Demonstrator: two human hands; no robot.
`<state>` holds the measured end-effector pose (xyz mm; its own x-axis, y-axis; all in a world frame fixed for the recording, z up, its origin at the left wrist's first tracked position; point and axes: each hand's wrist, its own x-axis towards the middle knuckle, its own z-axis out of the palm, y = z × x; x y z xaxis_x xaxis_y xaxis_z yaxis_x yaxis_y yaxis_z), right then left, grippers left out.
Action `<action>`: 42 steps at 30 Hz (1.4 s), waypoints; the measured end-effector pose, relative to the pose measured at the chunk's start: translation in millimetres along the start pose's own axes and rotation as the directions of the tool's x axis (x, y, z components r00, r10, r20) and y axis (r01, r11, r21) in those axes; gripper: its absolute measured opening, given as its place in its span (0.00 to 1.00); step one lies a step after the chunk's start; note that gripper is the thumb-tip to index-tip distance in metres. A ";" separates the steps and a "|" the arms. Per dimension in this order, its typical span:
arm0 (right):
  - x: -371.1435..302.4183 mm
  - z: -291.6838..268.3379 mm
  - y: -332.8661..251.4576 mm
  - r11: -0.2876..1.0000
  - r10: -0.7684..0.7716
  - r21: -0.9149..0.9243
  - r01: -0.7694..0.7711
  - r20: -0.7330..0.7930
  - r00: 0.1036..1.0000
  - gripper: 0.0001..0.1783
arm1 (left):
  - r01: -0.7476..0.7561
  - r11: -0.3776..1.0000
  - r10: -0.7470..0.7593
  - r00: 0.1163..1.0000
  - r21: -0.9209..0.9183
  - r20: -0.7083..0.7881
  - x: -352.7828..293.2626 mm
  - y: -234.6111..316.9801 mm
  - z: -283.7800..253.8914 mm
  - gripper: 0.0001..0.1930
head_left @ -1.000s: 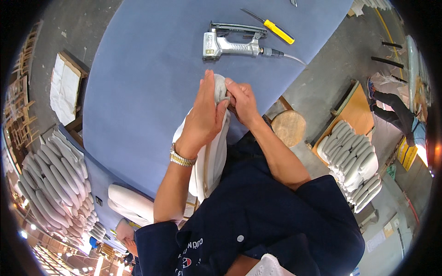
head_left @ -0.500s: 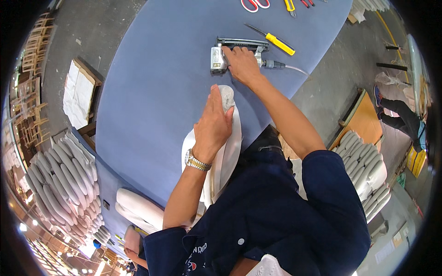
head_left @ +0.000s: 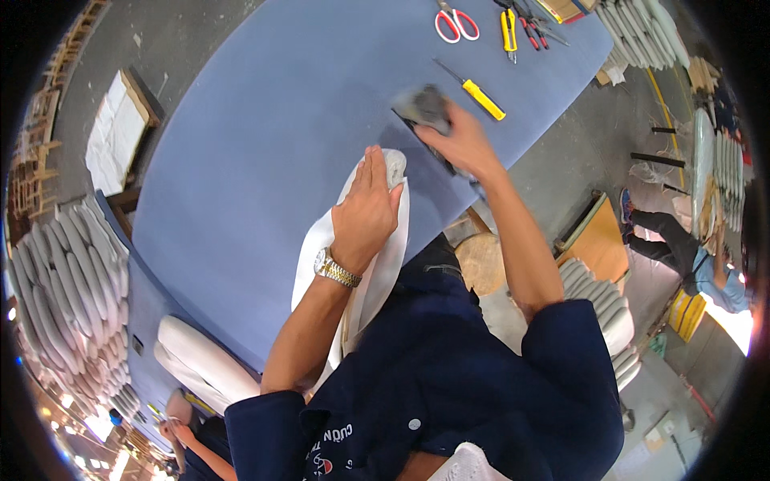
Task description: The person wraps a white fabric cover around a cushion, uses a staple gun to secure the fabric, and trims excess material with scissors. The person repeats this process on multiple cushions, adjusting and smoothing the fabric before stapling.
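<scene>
My left hand (head_left: 365,216) lies flat along a long, white-covered padded piece (head_left: 393,255), fingers stretched together and thumb apart on its near side. The piece rests partly on the blue-grey table and runs back toward my body; its rounded far end shows a greyish patch. My right hand (head_left: 465,146) is closed round a pneumatic staple gun (head_left: 427,107), which is lifted and tilted to the right of the piece's far end. Motion smears the gun, so its nose is hard to make out. Beyond it lies a yellow-handled screwdriver (head_left: 484,99).
Red-handled scissors (head_left: 456,26), a yellow cutter (head_left: 508,34) and red-handled pliers (head_left: 531,30) lie at the table's far side. Stacked padded pieces stand left (head_left: 68,289) and right (head_left: 597,301). White padded pieces (head_left: 196,361) lie at lower left. Other people are at lower left and far right.
My right hand has picked up the staple gun from the table and turned it, moving it right and nearer. My left hand stays on the padded piece. The view has shifted.
</scene>
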<state>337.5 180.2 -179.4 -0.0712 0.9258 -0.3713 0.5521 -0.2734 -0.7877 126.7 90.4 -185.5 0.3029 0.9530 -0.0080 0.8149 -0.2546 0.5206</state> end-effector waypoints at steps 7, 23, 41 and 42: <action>-115.2 0.2 -1.4 0.932 -0.131 0.343 0.119 0.013 0.991 0.32 | 0.041 0.998 -0.041 0.999 0.042 0.006 -0.9 5.2 1.4 0.37; -103.9 -0.4 -15.6 0.989 -0.021 0.150 -0.003 0.163 0.986 0.30 | 0.135 0.989 -0.119 0.972 -0.066 0.203 8.2 8.6 -16.1 0.40; -76.2 6.2 -20.9 0.943 -0.301 0.191 0.272 0.143 0.943 0.35 | 0.212 0.962 -0.191 0.972 -0.172 0.134 10.5 -11.4 -18.1 0.41; -79.9 6.9 -18.9 0.939 -0.306 0.209 0.275 0.136 0.942 0.35 | 0.214 0.964 -0.194 0.972 -0.157 0.134 9.0 -11.8 -17.5 0.41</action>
<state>327.0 109.6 -138.3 -0.3490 0.9205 -0.1757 0.3248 -0.0570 -0.9441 111.1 104.8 -176.7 0.2026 0.9536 -0.2226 0.7732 -0.0163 0.6340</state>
